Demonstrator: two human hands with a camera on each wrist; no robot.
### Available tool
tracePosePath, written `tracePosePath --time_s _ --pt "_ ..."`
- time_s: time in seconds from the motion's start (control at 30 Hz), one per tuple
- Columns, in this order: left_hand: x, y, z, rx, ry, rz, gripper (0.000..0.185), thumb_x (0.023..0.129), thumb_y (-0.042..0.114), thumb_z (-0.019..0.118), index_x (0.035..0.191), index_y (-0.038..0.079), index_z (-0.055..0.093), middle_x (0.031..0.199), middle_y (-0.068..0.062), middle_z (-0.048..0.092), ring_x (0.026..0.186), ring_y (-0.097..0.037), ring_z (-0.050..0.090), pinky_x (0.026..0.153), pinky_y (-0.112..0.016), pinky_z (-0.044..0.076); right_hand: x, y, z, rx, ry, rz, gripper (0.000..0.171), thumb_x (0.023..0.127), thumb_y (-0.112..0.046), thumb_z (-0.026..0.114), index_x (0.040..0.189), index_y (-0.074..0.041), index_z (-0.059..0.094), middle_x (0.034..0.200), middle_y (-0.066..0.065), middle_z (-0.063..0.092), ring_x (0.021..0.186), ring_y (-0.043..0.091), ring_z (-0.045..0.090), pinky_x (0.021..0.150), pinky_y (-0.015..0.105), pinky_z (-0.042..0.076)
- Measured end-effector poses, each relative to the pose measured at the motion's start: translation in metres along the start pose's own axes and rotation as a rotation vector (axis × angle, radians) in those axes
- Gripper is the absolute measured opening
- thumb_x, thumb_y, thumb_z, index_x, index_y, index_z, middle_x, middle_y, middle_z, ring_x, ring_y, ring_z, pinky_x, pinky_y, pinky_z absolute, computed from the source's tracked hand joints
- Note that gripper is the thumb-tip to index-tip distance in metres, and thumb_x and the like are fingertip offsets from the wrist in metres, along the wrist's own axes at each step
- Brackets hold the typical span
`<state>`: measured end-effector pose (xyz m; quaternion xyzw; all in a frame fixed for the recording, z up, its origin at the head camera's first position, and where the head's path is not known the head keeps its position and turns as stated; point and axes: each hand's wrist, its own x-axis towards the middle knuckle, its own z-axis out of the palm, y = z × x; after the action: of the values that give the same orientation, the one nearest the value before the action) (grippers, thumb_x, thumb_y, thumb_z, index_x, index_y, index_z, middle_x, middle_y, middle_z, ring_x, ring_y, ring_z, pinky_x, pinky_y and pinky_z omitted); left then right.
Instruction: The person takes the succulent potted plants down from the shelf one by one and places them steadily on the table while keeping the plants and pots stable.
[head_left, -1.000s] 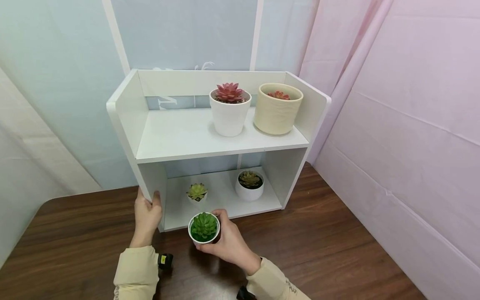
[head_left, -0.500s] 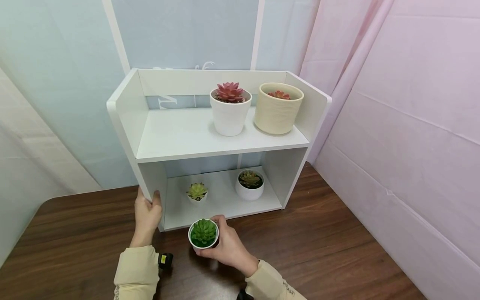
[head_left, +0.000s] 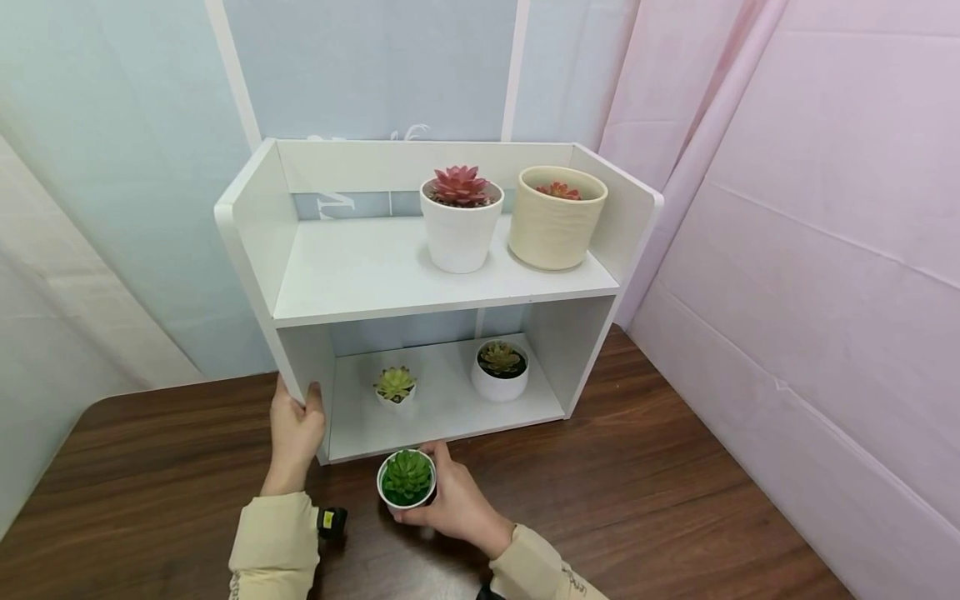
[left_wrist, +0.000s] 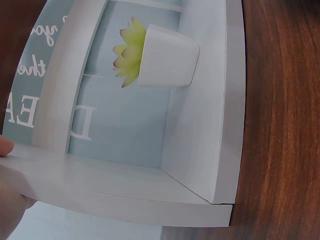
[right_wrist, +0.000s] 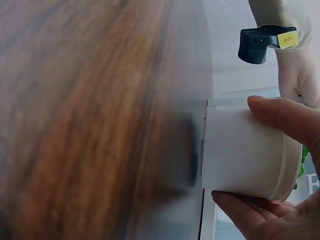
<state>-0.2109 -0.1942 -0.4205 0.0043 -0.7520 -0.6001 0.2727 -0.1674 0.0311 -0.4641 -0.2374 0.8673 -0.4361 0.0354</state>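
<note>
My left hand (head_left: 296, 429) grips the left side panel of a white two-tier shelf (head_left: 360, 312), thumb on the inner face. In front of the shelf, my right hand (head_left: 461, 504) holds a green succulent (head_left: 407, 477) in a white pot (right_wrist: 245, 150), thumb on one side and fingers on the other. The pot is upright, low over the table; whether its base touches the wood I cannot tell. On the lower tier stand a small yellow-green succulent (head_left: 394, 384) in a white pot and, farther right, a brownish-green succulent (head_left: 501, 358) in a round white pot.
The upper tier bears a red succulent (head_left: 459, 187) in a white pot and, beside it, a larger cream pot (head_left: 557, 227) with an orange-red plant inside. Brown wooden table (head_left: 660, 467) lies around the shelf. Pale cloth (head_left: 810, 208) hangs behind and to the right.
My right hand has moved slightly down and towards me with the potted green succulent, away from the shelf's front edge. My left hand stays on the side panel.
</note>
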Motion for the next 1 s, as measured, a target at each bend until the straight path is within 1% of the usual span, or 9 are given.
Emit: tracePosePath --time_s 0.2,0.57,0.77,1.0 --pt "0.0005 0.0005 0.0004 -0.003 0.000 0.000 0.049 0.095 -0.005 0.042 0.143 -0.004 0.033 0.141 -0.030 0.042 0.132 -0.045 0.036 0.103 -0.066 0.030 0.0008 0.0014 0.0022 0.000 -0.007 0.003 0.073 0.066 -0.025 0.089 0.119 -0.010 0.041 0.111 0.008 0.064 0.099 0.014 0.062 0.085 0.027 0.050" --pt "0.0005 -0.0002 0.0000 -0.009 -0.001 0.007 0.048 0.095 -0.005 0.042 0.143 -0.004 0.033 0.140 -0.030 0.043 0.132 -0.045 0.037 0.103 -0.066 0.030 0.0008 0.0043 0.0053 -0.012 -0.012 -0.021 0.074 0.065 -0.024 0.089 0.120 -0.011 0.040 0.113 0.006 0.063 0.101 0.014 0.062 0.085 0.028 0.050" --pt "0.0004 -0.0002 0.0001 -0.009 0.000 -0.004 0.049 0.095 -0.004 0.042 0.143 -0.005 0.032 0.140 -0.030 0.043 0.132 -0.045 0.037 0.103 -0.066 0.030 0.0000 0.0043 0.0063 -0.017 -0.008 -0.030 0.075 0.065 -0.022 0.089 0.119 -0.011 0.040 0.114 0.005 0.063 0.102 0.015 0.061 0.087 0.029 0.049" --pt "0.0003 -0.0004 -0.0001 -0.012 0.000 -0.004 0.049 0.095 -0.004 0.041 0.143 -0.005 0.032 0.140 -0.030 0.042 0.132 -0.045 0.036 0.103 -0.066 0.029 -0.0004 0.0033 0.0070 -0.026 -0.006 -0.024 0.074 0.065 -0.021 0.089 0.119 -0.011 0.039 0.114 0.006 0.063 0.102 0.016 0.061 0.087 0.029 0.049"
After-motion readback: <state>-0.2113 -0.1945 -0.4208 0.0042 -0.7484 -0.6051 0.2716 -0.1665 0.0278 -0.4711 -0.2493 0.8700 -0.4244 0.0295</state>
